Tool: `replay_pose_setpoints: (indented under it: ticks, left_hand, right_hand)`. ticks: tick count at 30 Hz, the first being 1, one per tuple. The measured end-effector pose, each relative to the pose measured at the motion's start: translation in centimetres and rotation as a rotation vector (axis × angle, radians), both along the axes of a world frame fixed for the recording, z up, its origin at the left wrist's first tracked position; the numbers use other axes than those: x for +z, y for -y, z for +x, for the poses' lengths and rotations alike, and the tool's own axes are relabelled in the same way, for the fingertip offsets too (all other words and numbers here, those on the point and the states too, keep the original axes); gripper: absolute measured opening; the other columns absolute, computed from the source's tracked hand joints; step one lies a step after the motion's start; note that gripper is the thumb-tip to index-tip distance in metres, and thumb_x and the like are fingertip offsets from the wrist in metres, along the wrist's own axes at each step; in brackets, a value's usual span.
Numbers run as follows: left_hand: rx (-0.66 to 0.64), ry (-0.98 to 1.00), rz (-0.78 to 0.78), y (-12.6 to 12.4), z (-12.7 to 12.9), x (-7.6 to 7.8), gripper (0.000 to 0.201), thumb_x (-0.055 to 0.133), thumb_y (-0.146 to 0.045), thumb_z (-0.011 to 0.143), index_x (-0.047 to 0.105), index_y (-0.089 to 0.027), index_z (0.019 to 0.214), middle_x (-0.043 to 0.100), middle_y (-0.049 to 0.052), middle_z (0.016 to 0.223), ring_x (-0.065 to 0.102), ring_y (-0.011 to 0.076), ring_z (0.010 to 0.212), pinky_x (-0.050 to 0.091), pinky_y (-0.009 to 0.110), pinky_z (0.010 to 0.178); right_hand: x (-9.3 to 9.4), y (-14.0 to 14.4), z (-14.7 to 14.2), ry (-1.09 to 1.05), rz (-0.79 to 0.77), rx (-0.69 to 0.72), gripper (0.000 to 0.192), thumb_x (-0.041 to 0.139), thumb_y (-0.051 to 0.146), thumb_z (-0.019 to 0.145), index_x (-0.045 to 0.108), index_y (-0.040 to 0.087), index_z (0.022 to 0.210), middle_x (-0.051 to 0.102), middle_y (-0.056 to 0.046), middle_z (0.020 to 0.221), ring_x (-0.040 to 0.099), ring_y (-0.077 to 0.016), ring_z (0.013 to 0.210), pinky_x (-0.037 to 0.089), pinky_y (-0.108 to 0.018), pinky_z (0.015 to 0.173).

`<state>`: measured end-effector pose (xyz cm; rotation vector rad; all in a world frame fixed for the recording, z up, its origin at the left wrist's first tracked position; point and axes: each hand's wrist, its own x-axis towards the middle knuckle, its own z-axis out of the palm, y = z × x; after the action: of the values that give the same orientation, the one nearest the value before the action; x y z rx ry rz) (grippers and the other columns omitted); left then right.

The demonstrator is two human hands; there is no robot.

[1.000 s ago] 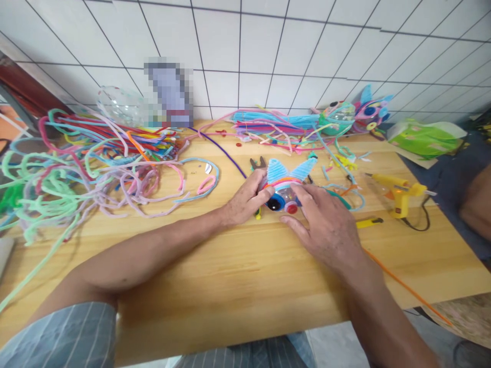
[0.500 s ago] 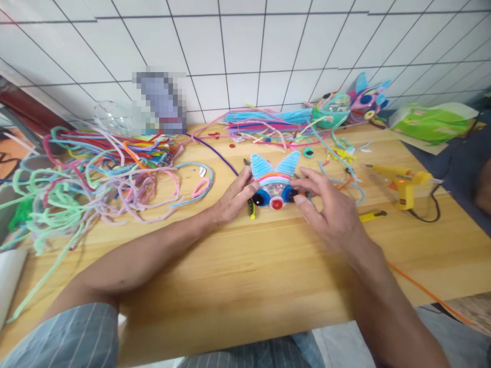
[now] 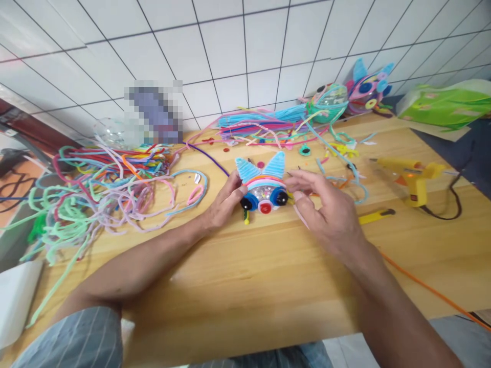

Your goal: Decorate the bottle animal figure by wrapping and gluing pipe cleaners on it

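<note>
Your left hand [image 3: 224, 204] grips the craft face [image 3: 264, 188] on the table [image 3: 245, 276], just left of the glue gun [image 3: 412, 176]; two blue ears, striped brow, black button eyes, red nose; your right hand [image 3: 326, 214], fingers spread, touches its far side.

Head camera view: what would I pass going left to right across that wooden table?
Tangle of pipe cleaners → left hand → little craft face with blue ears → right hand → yellow-handled tool → yellow glue gun.
</note>
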<state>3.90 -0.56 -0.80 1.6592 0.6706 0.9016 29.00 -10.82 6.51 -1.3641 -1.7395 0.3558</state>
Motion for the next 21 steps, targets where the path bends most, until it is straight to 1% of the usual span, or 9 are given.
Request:
replay_pose_setpoints:
  ticks: [2, 4, 7, 10, 14, 17, 21]
  left_hand:
    - [0.002, 0.013, -0.003, 0.0, 0.0, -0.2, 0.047, 0.056, -0.055, 0.107, 0.061, -0.026, 0.144, 0.065, 0.008, 0.144, 0.057, 0.0328, 0.143, 0.042, 0.054, 0.129]
    - [-0.002, 0.025, -0.015, 0.0, 0.0, -0.2, 0.047, 0.057, -0.055, 0.107, 0.061, -0.026, 0.144, 0.065, 0.009, 0.145, 0.057, 0.0326, 0.143, 0.042, 0.054, 0.129]
    - [0.000, 0.029, -0.014, 0.1, 0.2, 0.1, 0.045, 0.059, -0.054, 0.107, 0.061, -0.025, 0.141, 0.066, 0.008, 0.144, 0.059, 0.0319, 0.140, 0.044, 0.053, 0.127]
    - [-0.009, 0.045, -0.006, 0.3, 0.5, 0.8, 0.045, 0.060, -0.055, 0.107, 0.060, -0.026, 0.141, 0.067, 0.008, 0.142, 0.060, 0.0312, 0.139, 0.047, 0.052, 0.124]
    - [-0.039, 0.047, 0.015, 0.5, 0.8, 1.6, 0.049, 0.061, -0.058, 0.107, 0.057, -0.025, 0.143, 0.065, 0.009, 0.147, 0.059, 0.0308, 0.142, 0.046, 0.049, 0.126]
    - [-0.046, 0.024, 0.047, 0.5, 0.8, 1.7, 0.052, 0.055, -0.063, 0.109, 0.058, -0.023, 0.143, 0.066, 0.010, 0.147, 0.058, 0.0314, 0.142, 0.046, 0.049, 0.126]
    - [-0.056, 0.068, 0.070, 0.4, 0.7, 1.6, 0.056, 0.043, -0.066, 0.112, 0.059, -0.023, 0.143, 0.066, 0.011, 0.148, 0.057, 0.0323, 0.144, 0.043, 0.052, 0.128]
  right_hand:
    - [0.2, 0.1, 0.0, 0.012, 0.033, -0.039, 0.037, 0.058, 0.020, 0.103, 0.067, 0.023, 0.139, 0.085, -0.008, 0.122, 0.082, -0.0232, 0.109, 0.064, -0.040, 0.100]
    - [0.3, 0.3, 0.0, 0.039, 0.059, -0.047, 0.038, 0.059, 0.019, 0.103, 0.068, 0.023, 0.140, 0.085, -0.007, 0.121, 0.081, -0.0233, 0.109, 0.064, -0.040, 0.100]
    - [0.4, 0.3, -0.1, 0.131, 0.105, 0.012, 0.040, 0.058, 0.020, 0.105, 0.066, 0.022, 0.145, 0.084, -0.009, 0.125, 0.080, -0.0248, 0.114, 0.064, -0.042, 0.103]
    - [0.3, 0.1, -0.4, 0.258, 0.168, 0.077, 0.039, 0.056, 0.022, 0.109, 0.066, 0.021, 0.147, 0.082, -0.011, 0.131, 0.078, -0.0270, 0.121, 0.063, -0.045, 0.107]
    - [0.0, 0.0, -0.7, 0.388, 0.193, 0.080, 0.037, 0.060, 0.027, 0.110, 0.069, 0.017, 0.144, 0.079, -0.015, 0.133, 0.076, -0.0301, 0.123, 0.062, -0.048, 0.108]
    - [-0.5, 0.0, -0.6, 0.439, 0.209, 0.075, 0.036, 0.064, 0.030, 0.109, 0.071, 0.019, 0.142, 0.077, -0.016, 0.132, 0.076, -0.0309, 0.122, 0.063, -0.048, 0.105]
    - [-1.1, -0.1, -0.2, 0.477, 0.216, 0.072, 0.039, 0.064, 0.030, 0.109, 0.069, 0.022, 0.146, 0.075, -0.015, 0.134, 0.076, -0.0308, 0.120, 0.063, -0.047, 0.102]
